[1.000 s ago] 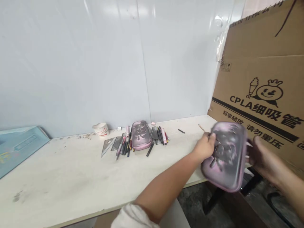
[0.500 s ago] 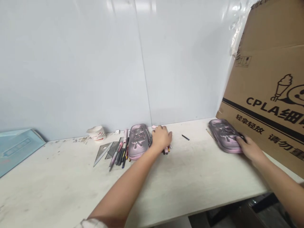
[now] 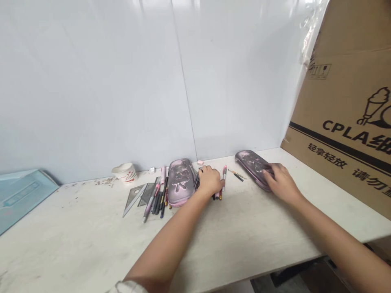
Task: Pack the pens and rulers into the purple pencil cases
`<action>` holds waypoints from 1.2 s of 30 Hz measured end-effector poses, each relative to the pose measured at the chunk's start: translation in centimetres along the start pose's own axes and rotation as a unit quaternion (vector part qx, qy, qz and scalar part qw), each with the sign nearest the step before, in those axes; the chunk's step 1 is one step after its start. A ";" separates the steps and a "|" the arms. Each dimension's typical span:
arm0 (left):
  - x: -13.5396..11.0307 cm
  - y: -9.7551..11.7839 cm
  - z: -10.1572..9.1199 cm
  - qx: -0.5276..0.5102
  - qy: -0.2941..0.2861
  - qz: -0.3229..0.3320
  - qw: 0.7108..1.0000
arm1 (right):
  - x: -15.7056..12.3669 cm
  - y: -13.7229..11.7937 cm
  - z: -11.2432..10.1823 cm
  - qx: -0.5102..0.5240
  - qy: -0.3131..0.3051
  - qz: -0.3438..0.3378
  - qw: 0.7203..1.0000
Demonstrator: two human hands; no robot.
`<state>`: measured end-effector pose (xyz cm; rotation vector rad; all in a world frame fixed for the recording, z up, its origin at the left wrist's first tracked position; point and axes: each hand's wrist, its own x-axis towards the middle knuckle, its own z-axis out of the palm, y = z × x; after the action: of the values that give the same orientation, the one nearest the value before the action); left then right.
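With my right hand (image 3: 281,182) I grip the near end of a grey-pink pencil case (image 3: 251,167) on the table's right side. My left hand (image 3: 210,181) is curled over a bunch of pens (image 3: 217,196) in the middle; its fingertips are partly hidden, and pen ends stick out below and beside it. Just left of it lies a second pencil case (image 3: 181,183) of the same look. A pink eraser (image 3: 200,162) sits behind my left hand. Between my hands lie a short black pen (image 3: 238,177) and a thin light stick (image 3: 232,172).
Left of the second case lie several pens (image 3: 157,201), a pink marker (image 3: 163,175) and set squares (image 3: 133,199). A paper cup (image 3: 124,172) stands behind them. There is a light-blue box (image 3: 26,195) at far left and a big cardboard box (image 3: 342,122) at right.
My right hand has brought its pencil case leftward, nearer the pens and beside the thin stick. My left hand stays over the pens; a pink-and-grey pen now shows right of it.
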<state>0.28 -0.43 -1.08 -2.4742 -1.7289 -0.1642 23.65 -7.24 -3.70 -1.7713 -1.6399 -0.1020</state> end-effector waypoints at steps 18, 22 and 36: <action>-1.2 1.4 -1.4 -0.462 -0.027 -0.098 0.881 | -4.2 -10.7 3.5 -0.041 -0.132 -0.104 0.985; -1.6 2.4 -3.9 -0.612 -0.014 -0.093 0.786 | -3.4 -11.2 2.5 -0.041 -0.093 -0.096 0.990; -1.7 1.5 -7.3 -0.923 -0.066 -0.149 0.348 | -4.2 -13.2 2.2 0.050 -0.079 -0.128 0.987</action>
<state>0.94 -3.63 5.77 -2.0288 -2.1584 -3.9394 10.14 -10.37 -1.67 -1.5190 -1.9487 0.0045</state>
